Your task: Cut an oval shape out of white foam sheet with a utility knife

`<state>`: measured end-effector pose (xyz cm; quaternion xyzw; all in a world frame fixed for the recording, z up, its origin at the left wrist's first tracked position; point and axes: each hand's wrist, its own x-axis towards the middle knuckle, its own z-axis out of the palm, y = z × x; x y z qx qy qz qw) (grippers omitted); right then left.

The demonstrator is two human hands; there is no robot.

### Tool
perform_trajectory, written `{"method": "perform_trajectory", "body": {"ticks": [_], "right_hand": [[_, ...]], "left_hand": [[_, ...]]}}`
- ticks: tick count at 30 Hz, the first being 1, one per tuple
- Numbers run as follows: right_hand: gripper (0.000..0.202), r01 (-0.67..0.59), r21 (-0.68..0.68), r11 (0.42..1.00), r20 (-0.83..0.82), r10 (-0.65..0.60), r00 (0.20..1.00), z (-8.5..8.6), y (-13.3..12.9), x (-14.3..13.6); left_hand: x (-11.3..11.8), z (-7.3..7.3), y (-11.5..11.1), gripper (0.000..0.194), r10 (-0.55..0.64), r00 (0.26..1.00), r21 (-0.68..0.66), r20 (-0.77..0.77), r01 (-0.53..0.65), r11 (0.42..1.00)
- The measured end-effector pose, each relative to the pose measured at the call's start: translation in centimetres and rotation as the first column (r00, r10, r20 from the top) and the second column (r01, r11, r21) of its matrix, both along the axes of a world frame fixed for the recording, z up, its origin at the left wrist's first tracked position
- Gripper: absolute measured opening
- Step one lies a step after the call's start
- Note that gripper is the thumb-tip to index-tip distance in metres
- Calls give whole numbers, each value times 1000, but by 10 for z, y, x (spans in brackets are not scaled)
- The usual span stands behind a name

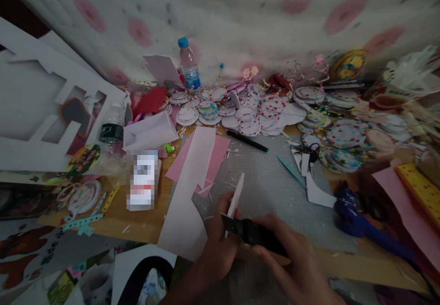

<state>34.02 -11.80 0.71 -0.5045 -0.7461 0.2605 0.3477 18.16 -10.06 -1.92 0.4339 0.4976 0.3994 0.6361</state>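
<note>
Near the front edge of the grey cutting mat (261,172), my left hand (222,236) is closed on a narrow white strip (237,195) that points up and away. My right hand (292,254) grips a black utility knife (257,236). The knife's tip lies across the lower part of the strip, close to my left fingers. Left of my hands, a long white paper cutout (187,204) lies partly over a pink sheet (218,158). A black pen (247,141) rests at the mat's back edge.
Piles of decorated paper discs (247,112) line the back. A water bottle (189,66) stands behind them. At left are a phone (142,181) and a white paper box (151,130). Right of the mat lie keys (311,151) and a blue glue gun (350,208).
</note>
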Motion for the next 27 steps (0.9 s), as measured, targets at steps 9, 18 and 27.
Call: {"method": "perform_trajectory", "body": {"ticks": [9, 18, 27], "right_hand": [[22, -14, -71, 997, -71, 9, 997, -1, -2, -3], [25, -29, -144, 989, -116, 12, 993, -3, 1, -8], [25, -18, -72, 997, -112, 10, 994, 1, -3, -7]], "left_hand": [[3, 8, 0, 59, 23, 995, -60, -97, -29, 998], [-6, -12, -12, 56, 38, 998, -77, -59, -42, 996], [-1, -2, -10, 61, 40, 999, -190, -35, -46, 981]]}}
